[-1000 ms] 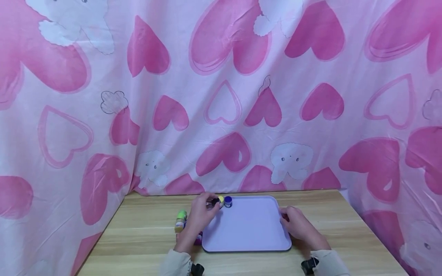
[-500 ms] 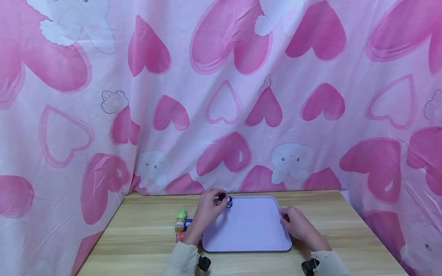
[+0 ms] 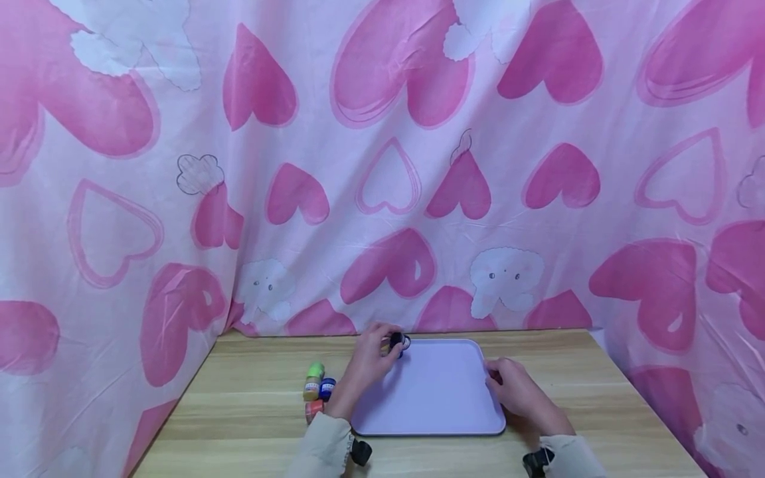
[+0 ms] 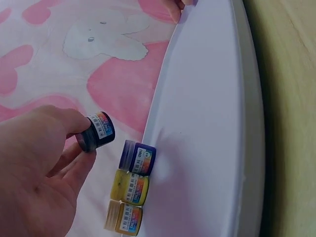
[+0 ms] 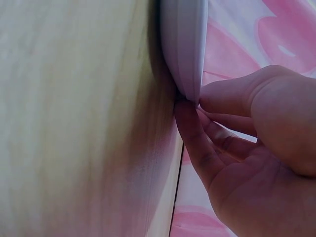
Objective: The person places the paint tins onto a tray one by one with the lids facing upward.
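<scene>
Left wrist view: left hand (image 4: 44,168) at lower left, pinching a dark jar (image 4: 98,131) between thumb and fingers, label readable as printed bands. Same view shows a row of three, violet jar (image 4: 138,158), yellow jar (image 4: 130,187) and ochre jar (image 4: 123,218), lower middle, side by side; head view has this row mostly hidden behind the left hand. Head view alone gives the cluster left of the tray (image 3: 436,398): green jar (image 3: 316,370), tan jar (image 3: 311,389), blue jar (image 3: 327,388), red jar (image 3: 313,409).

Dark jar relative to hand: at the fingertips, right of the palm in the left wrist frame, up and left of the violet jar, a gap between.

Right hand (image 5: 261,143): right wrist view shows thumb and forefinger nipping the tray edge.

Edges: rim runs from top centre to bottom in the left wrist frame, row beside it; tray floor spreads right of the row. Head view: table (image 3: 251,372) extends past the tray on both sides, curtain (image 3: 382,166) behind.
</scene>
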### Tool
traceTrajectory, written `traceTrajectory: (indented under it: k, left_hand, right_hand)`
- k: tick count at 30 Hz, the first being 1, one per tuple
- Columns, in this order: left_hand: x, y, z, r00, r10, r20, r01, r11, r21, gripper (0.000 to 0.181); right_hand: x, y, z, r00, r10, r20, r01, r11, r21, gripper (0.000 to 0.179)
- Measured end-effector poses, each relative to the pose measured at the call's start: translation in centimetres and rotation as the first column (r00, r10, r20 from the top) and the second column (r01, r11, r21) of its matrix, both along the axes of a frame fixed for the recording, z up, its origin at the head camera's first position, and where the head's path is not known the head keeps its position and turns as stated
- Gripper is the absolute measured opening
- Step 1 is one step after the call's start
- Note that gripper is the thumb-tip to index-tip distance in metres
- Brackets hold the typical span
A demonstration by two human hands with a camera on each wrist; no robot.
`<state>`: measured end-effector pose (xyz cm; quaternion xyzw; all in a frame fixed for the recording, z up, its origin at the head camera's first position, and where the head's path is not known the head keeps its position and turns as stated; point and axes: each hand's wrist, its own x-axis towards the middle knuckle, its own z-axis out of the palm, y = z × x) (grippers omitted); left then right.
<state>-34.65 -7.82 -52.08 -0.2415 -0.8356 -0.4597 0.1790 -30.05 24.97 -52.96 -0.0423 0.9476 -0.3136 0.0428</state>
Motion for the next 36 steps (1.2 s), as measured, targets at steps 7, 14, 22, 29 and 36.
traceTrajectory:
  k: [7, 14, 22, 29, 36]
  left_hand:
    - [-0.3, 0.7, 0.1, 0.994, 0.061, -0.094, -0.074, 0.988, -0.136, 0.028]
    - [-0.7, 1.4, -0.6, 0.986, 0.035, -0.162, -0.069, 0.976, -0.207, 0.028]
    - [-1.0, 2.1, -1.1, 0.985, 0.01, -0.171, -0.049, 0.974, -0.22, 0.026]
    - [-1.3, 2.9, -1.4, 0.991, 0.008, -0.134, -0.048, 0.953, -0.298, 0.023]
    - [-1.4, 3.4, -2.2, 0.989, 0.019, -0.148, -0.066, 0.945, -0.321, 0.025]
  right_hand:
    - [0.0, 0.0, 0.0, 1.0, 0.01, -0.003, -0.01, 1.0, -0.011, 0.044]
    - [0.0, 0.0, 0.1, 1.0, -0.001, 0.022, 0.001, 1.0, -0.008, 0.044]
    - [0.0, 0.0, 0.0, 1.0, -0.008, 0.027, 0.008, 1.0, -0.009, 0.044]
    - [0.1, 0.0, 0.0, 1.0, 0.003, 0.014, -0.003, 1.0, -0.009, 0.044]
    - [-0.1, 0.0, -0.1, 1.0, -0.004, 0.012, 0.004, 1.0, 0.006, 0.046]
